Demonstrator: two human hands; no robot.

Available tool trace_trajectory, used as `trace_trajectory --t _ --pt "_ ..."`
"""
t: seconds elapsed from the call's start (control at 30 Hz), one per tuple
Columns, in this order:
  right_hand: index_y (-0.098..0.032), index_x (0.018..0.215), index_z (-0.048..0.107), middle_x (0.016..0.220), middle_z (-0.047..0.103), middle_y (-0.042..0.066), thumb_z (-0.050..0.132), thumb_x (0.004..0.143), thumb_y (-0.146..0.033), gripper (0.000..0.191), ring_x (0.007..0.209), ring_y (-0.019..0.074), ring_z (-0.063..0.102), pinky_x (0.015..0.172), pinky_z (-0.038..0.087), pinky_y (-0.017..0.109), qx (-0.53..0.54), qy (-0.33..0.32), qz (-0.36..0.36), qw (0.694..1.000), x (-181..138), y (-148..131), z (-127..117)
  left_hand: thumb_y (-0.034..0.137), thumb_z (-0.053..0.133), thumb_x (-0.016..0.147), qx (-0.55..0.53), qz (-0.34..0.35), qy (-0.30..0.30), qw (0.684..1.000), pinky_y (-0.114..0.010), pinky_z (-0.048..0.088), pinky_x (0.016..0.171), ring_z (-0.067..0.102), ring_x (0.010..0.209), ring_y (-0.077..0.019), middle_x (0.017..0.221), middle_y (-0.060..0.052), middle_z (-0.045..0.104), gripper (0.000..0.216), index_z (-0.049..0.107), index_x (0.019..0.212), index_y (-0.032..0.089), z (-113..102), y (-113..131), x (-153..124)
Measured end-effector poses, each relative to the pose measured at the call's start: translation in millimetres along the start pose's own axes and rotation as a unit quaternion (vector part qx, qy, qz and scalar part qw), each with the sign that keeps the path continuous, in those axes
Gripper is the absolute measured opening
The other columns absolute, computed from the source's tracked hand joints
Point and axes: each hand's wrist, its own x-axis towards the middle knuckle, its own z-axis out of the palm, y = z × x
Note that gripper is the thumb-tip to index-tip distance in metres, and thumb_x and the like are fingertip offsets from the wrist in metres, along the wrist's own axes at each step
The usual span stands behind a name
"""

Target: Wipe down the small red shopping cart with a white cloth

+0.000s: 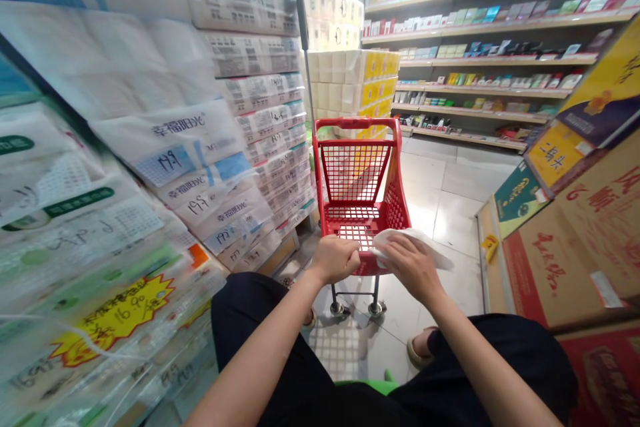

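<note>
1. Floor: pale, glossy tiles reflecting bright light.
2. Shelving, rear and right: long tiers stocked with small boxes and bottles.
3. Wrapped packs, left: tall stacks, several bearing handwritten prices.
4. Yellow-and-white packs, centre rear: piled in blocks.
5. Cardboard cartons, right: stacked, brown and red.

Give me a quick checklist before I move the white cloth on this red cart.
1. White cloth in place: ok, under the right hand at the near edge of the red cart.
2. Cloth fully covered by that hand: not ok, part sticks out past it.
3. Left hand curled at the near edge: ok.
4. Cart upright on the floor: ok.
5. Wheels braked: cannot tell.
6. Cloth damp or dry: cannot tell.
</note>
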Motion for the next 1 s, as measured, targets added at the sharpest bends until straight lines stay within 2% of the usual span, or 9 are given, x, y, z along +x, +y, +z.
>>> trace_trajectory --t 0.1,0.2,0.33,0.43,0.5,0.6,0.77,0.9,1.0 --pt "-0.034 0.120 0.062 0.122 0.065 0.000 0.049 0.095 -0.045 0.030 0.128 0.0251 0.049 0.115 0.022 0.050 0.005 0.018 -0.005 1.000 -15 34 -9 0.024 0.045 0.086 0.004 -0.001 -0.001 1.000 -0.031 0.036 0.066 0.061 0.068 -0.0161 0.077 -0.001 0.071 0.019 0.057 0.072 0.021 0 0 1" --pt "-0.032 0.119 0.062 0.122 0.065 0.001 0.047 0.095 -0.044 0.030 0.130 0.0255 0.046 0.117 0.020 0.050 0.007 0.014 0.010 1.000 -19 35 -8 0.025 0.046 0.086 0.004 0.001 -0.001 1.000 -0.031 0.036 0.066 0.061 0.068 -0.0163 0.077 0.000 0.071 0.018 0.057 0.072 0.021 3 1 4" --pt "-0.026 0.117 0.061 0.106 0.067 0.006 0.041 0.098 -0.034 0.028 0.113 0.0237 0.055 0.109 0.032 0.046 0.007 0.015 0.061 0.998 -5 -18 9 0.024 0.046 0.087 0.000 -0.007 0.006 1.000 -0.031 0.037 0.068 0.063 0.071 -0.0167 0.080 -0.001 0.072 0.019 0.059 0.074 0.021 6 4 6" --pt "-0.019 0.129 0.055 0.121 0.063 0.012 0.042 0.097 -0.035 0.038 0.121 0.0266 0.051 0.106 0.037 0.046 0.023 0.014 0.055 0.998 7 -60 16 0.026 0.044 0.088 0.010 -0.016 0.008 1.000 -0.032 0.038 0.069 0.063 0.072 -0.0180 0.080 -0.002 0.071 0.018 0.061 0.086 0.021 6 4 4" --pt "-0.015 0.141 0.044 0.136 0.055 0.014 0.041 0.096 -0.034 0.048 0.131 0.0278 0.045 0.109 0.036 0.047 0.040 0.014 0.029 0.999 10 -71 12 0.028 0.043 0.090 0.025 -0.028 0.010 0.999 -0.032 0.038 0.069 0.062 0.070 -0.0187 0.078 -0.003 0.071 0.020 0.061 0.094 0.021 3 1 1" --pt "-0.019 0.149 0.034 0.146 0.048 0.009 0.037 0.097 -0.027 0.053 0.136 0.0221 0.042 0.111 0.038 0.042 0.067 -0.008 -0.023 0.997 6 -56 -5 0.036 0.042 0.093 0.039 -0.046 0.010 0.998 -0.031 0.039 0.069 0.062 0.068 -0.0193 0.076 -0.003 0.069 0.022 0.058 0.094 0.021 0 -3 -4" --pt "-0.031 0.130 0.056 0.133 0.060 0.001 0.044 0.097 -0.031 0.035 0.138 0.0256 0.039 0.115 0.030 0.052 0.009 0.023 0.037 0.999 -10 -12 -18 0.040 0.044 0.093 0.007 -0.062 0.012 0.998 -0.032 0.041 0.071 0.061 0.069 -0.0199 0.071 -0.001 0.066 0.022 0.056 0.096 0.022 -2 -4 -8" --pt "-0.029 0.118 0.062 0.115 0.067 0.004 0.047 0.096 -0.030 0.026 0.134 0.0281 0.043 0.113 0.032 0.053 0.003 0.038 0.072 0.997 -7 -23 -8 0.044 0.049 0.092 -0.078 -0.039 0.069 0.994 -0.035 0.045 0.087 0.062 0.097 -0.0225 0.104 -0.006 0.067 0.034 0.050 0.117 0.021 0 4 -4" --pt "-0.027 0.126 0.057 0.122 0.064 0.006 0.043 0.097 -0.027 0.032 0.125 0.0256 0.052 0.107 0.041 0.048 0.078 0.009 0.039 0.996 4 -48 -8 0.057 0.052 0.089 -0.101 0.016 0.105 0.989 -0.041 0.038 0.106 0.051 0.122 -0.0247 0.128 -0.010 0.057 0.050 0.048 0.125 0.022 -4 12 -1"
